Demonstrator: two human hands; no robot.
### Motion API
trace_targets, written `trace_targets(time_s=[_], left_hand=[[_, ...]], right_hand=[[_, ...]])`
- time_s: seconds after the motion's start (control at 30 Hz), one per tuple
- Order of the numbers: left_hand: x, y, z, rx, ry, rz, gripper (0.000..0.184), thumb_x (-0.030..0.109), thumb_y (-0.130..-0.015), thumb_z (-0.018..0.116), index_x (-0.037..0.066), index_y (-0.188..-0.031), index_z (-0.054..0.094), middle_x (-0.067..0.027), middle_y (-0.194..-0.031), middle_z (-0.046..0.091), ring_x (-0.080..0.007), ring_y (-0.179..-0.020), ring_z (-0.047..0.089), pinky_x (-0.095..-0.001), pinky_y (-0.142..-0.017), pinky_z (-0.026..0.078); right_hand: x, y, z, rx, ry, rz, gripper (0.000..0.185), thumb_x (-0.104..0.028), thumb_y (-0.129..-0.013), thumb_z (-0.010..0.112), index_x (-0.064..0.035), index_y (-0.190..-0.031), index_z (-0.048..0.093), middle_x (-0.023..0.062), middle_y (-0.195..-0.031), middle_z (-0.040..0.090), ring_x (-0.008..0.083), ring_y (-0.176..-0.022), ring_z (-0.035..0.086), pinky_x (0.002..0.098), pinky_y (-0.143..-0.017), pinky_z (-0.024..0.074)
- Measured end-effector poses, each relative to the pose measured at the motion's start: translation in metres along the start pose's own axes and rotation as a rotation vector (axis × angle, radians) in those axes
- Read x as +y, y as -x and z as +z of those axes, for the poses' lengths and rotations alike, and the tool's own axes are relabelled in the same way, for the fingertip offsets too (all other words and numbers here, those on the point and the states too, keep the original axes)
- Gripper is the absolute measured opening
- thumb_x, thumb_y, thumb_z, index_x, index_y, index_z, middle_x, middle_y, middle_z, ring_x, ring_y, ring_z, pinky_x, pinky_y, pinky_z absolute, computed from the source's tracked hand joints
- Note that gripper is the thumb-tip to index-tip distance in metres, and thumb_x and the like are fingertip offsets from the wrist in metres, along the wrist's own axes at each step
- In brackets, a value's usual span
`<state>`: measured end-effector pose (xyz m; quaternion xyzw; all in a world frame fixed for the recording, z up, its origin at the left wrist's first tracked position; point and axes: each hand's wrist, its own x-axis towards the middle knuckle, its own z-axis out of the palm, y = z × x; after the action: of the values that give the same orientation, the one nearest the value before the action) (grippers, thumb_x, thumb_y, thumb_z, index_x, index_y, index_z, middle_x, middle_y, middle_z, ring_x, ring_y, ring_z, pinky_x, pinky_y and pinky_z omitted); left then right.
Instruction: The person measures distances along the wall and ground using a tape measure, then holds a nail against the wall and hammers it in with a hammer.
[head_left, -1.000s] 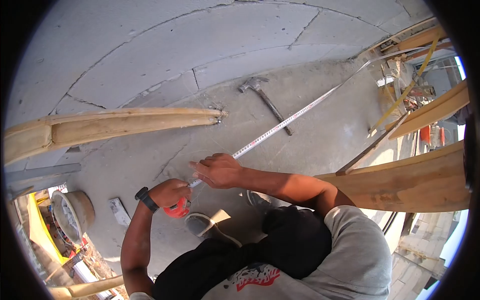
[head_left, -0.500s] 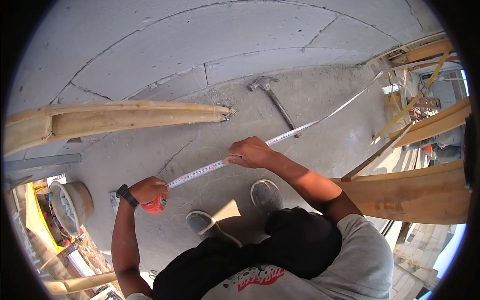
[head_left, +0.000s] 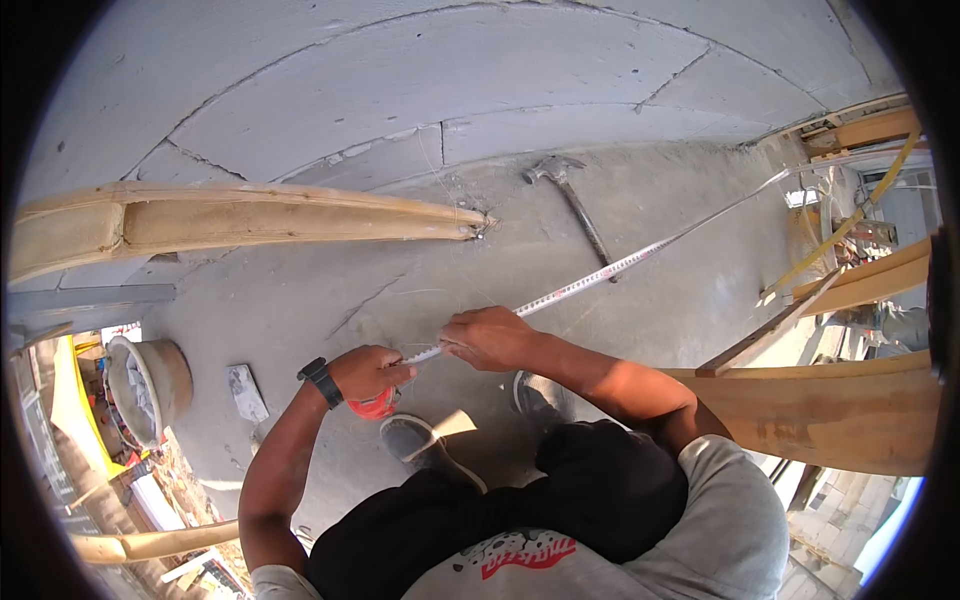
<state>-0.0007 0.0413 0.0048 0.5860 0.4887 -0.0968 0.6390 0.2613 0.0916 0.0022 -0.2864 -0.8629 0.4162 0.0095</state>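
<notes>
The red tape case (head_left: pixel 375 403) is held in the left hand (head_left: pixel 368 375), below and left of the centre of the frame, with the fingers closed around it and its lower part left exposed. The tape blade (head_left: pixel 580 285) is grasped by the right hand (head_left: pixel 487 338), near the centre, with the fingers bent over it; the exact finger contact is hidden. Between the two hands a short length of blade is seen, and from the right hand it is stretched toward the upper right of the frame. A dark watch (head_left: pixel 320 383) is worn on the left wrist.

The handle end of a claw hammer (head_left: pixel 580 215), lying on the concrete floor (head_left: pixel 690 190) right of the upper centre, is crossed by the blade; whether they are touching cannot be told. The top of the frame is filled by a grey block wall (head_left: pixel 400 70). A wooden beam (head_left: pixel 300 215) is seen at the upper left, and a bucket (head_left: pixel 172 385) at the left, with a flat pale piece (head_left: pixel 246 392) near it. A broad wooden board (head_left: pixel 830 410) is seen at the right edge. Below the hands, two dark shoes (head_left: pixel 412 440) are seen.
</notes>
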Motion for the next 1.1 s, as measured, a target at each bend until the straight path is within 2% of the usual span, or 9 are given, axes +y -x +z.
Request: trace_targets(time_s=[0.03, 0.1, 0.2, 0.3, 0.63, 0.7, 0.93, 1.03, 1.1], left_hand=[[0.005, -0.002, 0.0, 0.005, 0.001, -0.003, 0.045, 0.046, -0.094, 0.056, 0.001, -0.088, 0.065, -0.0076, -0.065, 0.057, -0.0161, -0.059, 0.05, -0.0333, -0.059, 0.043], [0.014, -0.004, -0.002, 0.066, -0.117, 0.039, 0.048, 0.046, -0.093, 0.055, -0.001, -0.086, 0.062, -0.0148, -0.065, 0.057, -0.0252, -0.059, 0.054, -0.039, -0.059, 0.043], [0.002, -0.004, -0.002, 0.071, -0.145, 0.063, 0.048, 0.046, -0.093, 0.055, 0.0, -0.085, 0.063, -0.0166, -0.067, 0.059, -0.0286, -0.06, 0.054, -0.0403, -0.061, 0.043], [-0.002, 0.001, -0.005, 0.033, -0.173, -0.004, 0.045, 0.044, -0.094, 0.054, 0.0, -0.087, 0.062, -0.0157, -0.067, 0.057, -0.0243, -0.061, 0.053, -0.0379, -0.061, 0.043], [-0.002, -0.008, 0.013, 0.084, -0.088, 0.105, 0.046, 0.044, -0.095, 0.051, 0.0, -0.085, 0.063, -0.0166, -0.066, 0.056, -0.0254, -0.061, 0.054, -0.0386, -0.061, 0.043], [0.004, -0.011, 0.013, 0.068, -0.144, 0.125, 0.047, 0.045, -0.095, 0.049, 0.001, -0.083, 0.062, -0.018, -0.069, 0.058, -0.0319, -0.064, 0.057, -0.0422, -0.064, 0.044], [0.012, -0.011, 0.015, 0.072, -0.141, 0.132, 0.046, 0.045, -0.094, 0.051, 0.001, -0.087, 0.062, -0.018, -0.072, 0.061, -0.032, -0.066, 0.058, -0.0423, -0.064, 0.044], [0.005, -0.008, 0.014, 0.065, -0.17, 0.076, 0.046, 0.046, -0.093, 0.053, 0.001, -0.087, 0.062, -0.0181, -0.073, 0.062, -0.0316, -0.066, 0.059, -0.0418, -0.064, 0.044], [-0.007, -0.004, 0.013, 0.093, -0.137, 0.024, 0.045, 0.045, -0.092, 0.056, 0.0, -0.087, 0.062, -0.0153, -0.07, 0.06, -0.0256, -0.062, 0.055, -0.038, -0.062, 0.045]], right_hand=[[0.002, 0.0, 0.003, -0.026, 0.057, 0.002, 0.019, -0.024, -0.09, 0.058, -0.0076, -0.097, 0.062, 0.0116, -0.092, 0.063, 0.033, -0.09, 0.062, 0.0451, -0.079, 0.049], [0.005, 0.003, 0.003, -0.054, 0.116, 0.001, 0.019, -0.024, -0.09, 0.057, -0.0068, -0.097, 0.062, 0.0124, -0.091, 0.063, 0.0327, -0.091, 0.062, 0.045, -0.08, 0.0492], [0.013, 0.015, -0.007, -0.038, 0.162, 0.09, 0.018, -0.024, -0.089, 0.059, -0.0078, -0.097, 0.061, 0.011, -0.092, 0.063, 0.0325, -0.091, 0.062, 0.0443, -0.079, 0.0497], [0.018, 0.023, -0.012, -0.051, 0.169, 0.133, 0.021, -0.026, -0.091, 0.056, -0.0059, -0.094, 0.062, 0.0129, -0.092, 0.063, 0.0329, -0.093, 0.063, 0.0455, -0.081, 0.0493], [0.0, 0.01, -0.01, -0.129, 0.15, 0.098, 0.018, -0.024, -0.091, 0.055, -0.0073, -0.094, 0.062, 0.0127, -0.092, 0.065, 0.0336, -0.09, 0.063, 0.0455, -0.078, 0.0491], [-0.001, 0.01, -0.008, -0.131, 0.137, 0.089, 0.018, -0.023, -0.091, 0.055, -0.0073, -0.095, 0.062, 0.0135, -0.092, 0.066, 0.0344, -0.088, 0.063, 0.0461, -0.077, 0.049], [0.006, 0.017, -0.003, -0.175, 0.142, 0.135, 0.022, -0.026, -0.092, 0.054, -0.0058, -0.096, 0.061, 0.0154, -0.09, 0.065, 0.0365, -0.088, 0.063, 0.0477, -0.076, 0.0489], [0.011, 0.024, -0.007, -0.175, 0.146, 0.185, 0.025, -0.029, -0.093, 0.054, -0.0052, -0.097, 0.061, 0.0158, -0.09, 0.064, 0.0368, -0.089, 0.063, 0.0481, -0.077, 0.0487], [0.014, 0.027, -0.011, -0.175, 0.152, 0.22, 0.027, -0.031, -0.093, 0.053, -0.0051, -0.097, 0.061, 0.016, -0.091, 0.064, 0.0367, -0.09, 0.063, 0.0484, -0.078, 0.0485]])
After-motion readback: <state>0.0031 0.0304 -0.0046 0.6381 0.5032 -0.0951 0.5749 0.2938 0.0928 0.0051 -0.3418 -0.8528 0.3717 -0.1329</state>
